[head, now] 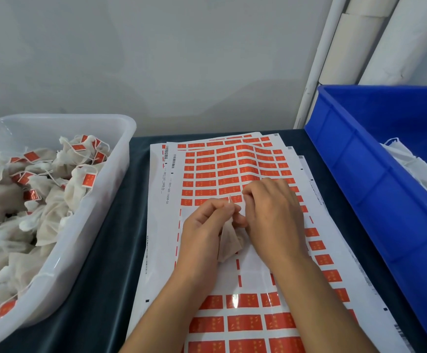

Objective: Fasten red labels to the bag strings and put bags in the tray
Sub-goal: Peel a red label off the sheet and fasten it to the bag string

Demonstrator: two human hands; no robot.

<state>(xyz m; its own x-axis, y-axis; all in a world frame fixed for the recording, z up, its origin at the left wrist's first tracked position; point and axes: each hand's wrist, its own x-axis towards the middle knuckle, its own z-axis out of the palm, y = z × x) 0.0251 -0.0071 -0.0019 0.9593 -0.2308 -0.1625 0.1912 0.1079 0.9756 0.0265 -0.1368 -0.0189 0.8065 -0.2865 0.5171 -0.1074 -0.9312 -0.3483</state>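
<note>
A small off-white mesh bag hangs between my hands over the label sheets, which carry rows of red labels. My left hand pinches the bag's white string, whose end sticks up above the fingers. My right hand is curled, fingertips down on the sheet by the string; what it pinches is hidden. The clear plastic tray at the left holds several bags with red labels on their strings.
A blue plastic crate stands at the right with white bags inside. Dark cloth covers the table. White rolls lean against the wall at the back right.
</note>
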